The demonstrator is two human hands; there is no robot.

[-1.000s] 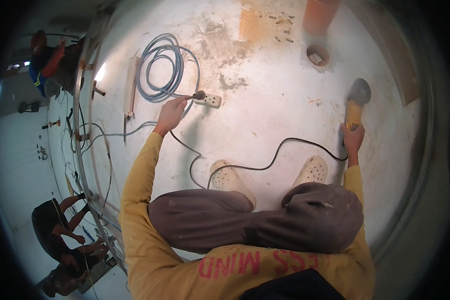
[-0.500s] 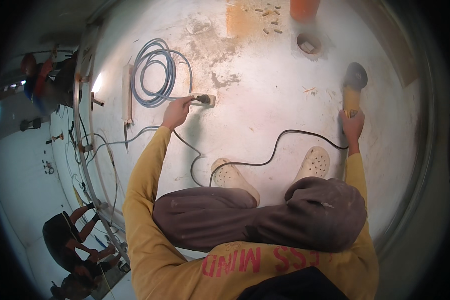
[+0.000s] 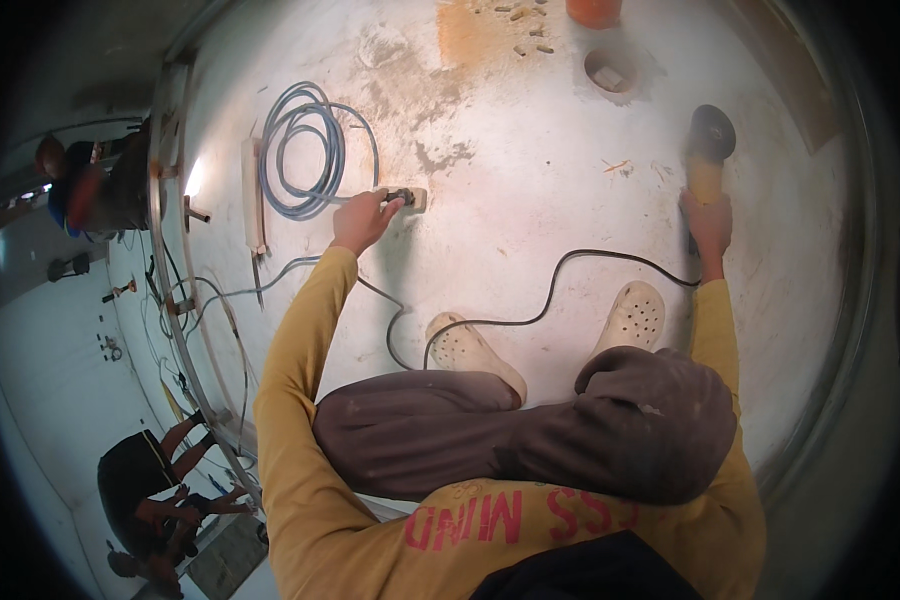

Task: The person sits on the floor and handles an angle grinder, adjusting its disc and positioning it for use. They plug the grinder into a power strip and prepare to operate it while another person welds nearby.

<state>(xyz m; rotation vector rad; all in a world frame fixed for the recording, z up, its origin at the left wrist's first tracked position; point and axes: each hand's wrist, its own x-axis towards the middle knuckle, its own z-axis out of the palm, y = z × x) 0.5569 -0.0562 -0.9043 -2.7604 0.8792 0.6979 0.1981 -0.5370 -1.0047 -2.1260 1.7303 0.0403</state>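
Observation:
My left hand (image 3: 362, 218) is closed on a black plug (image 3: 400, 196), thumb and fingertips around it. The plug sits at a small pale socket block (image 3: 419, 200) on the floor; whether it is fully seated I cannot tell. My right hand (image 3: 708, 222) wraps around the body of an angle grinder (image 3: 708, 178). The grinder has a yellow housing, with a dark round disc (image 3: 713, 132) at its far end. From near my right hand a black cord (image 3: 554, 282) snakes across the floor, over my left clog (image 3: 460, 345) and up toward my left hand.
A coiled blue-grey cable (image 3: 338, 160) lies beyond my left hand, beside a narrow wooden piece (image 3: 253, 195). At the far side are a round floor hole (image 3: 607, 73) and an orange bucket (image 3: 594, 10). Past a metal rail (image 3: 157, 170), other people work on the left.
My left hand has closed more fully around the plug, its thumb now against it. My right hand stays on the grinder. The view has shifted slightly, and people at left have changed posture.

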